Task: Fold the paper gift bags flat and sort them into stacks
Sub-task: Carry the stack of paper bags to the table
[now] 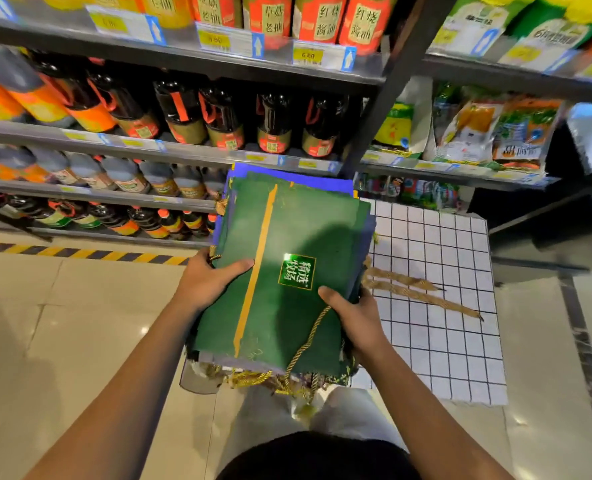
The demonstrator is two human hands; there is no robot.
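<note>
I hold a stack of flattened gift bags in both hands, in front of me above the floor. The top bag is dark green with a gold stripe and a small gold-framed label. Blue bags show at the stack's far edge. My left hand grips the stack's left edge, thumb on top. My right hand grips its right near corner. Gold cord handles hang from the near edge of the stack.
A white cloth with a black grid covers a surface to the right, with a tan ribbon handle lying on it. Shop shelves of sauce bottles stand ahead. A yellow-black hazard stripe marks the tiled floor.
</note>
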